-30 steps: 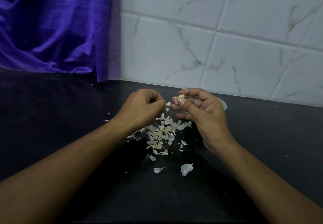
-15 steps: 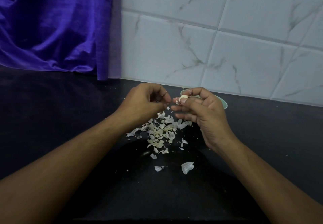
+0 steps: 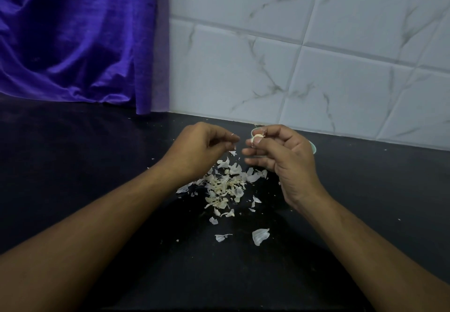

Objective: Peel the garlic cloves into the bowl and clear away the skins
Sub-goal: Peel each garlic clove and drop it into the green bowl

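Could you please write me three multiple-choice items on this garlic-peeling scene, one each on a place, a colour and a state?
1. Where does the heap of skins lie? A on a plate; B on the dark counter; C in a sink.
2. What colour is the cloth at the back left? A purple; B red; C yellow.
3. How is the garlic clove placed? A lying on the counter; B buried in the heap; C pinched in the right hand.
Key: 1 B, the skins are scattered directly on the counter; 2 A, the fabric shows purple; 3 C, the right fingertips grip the clove above the counter.
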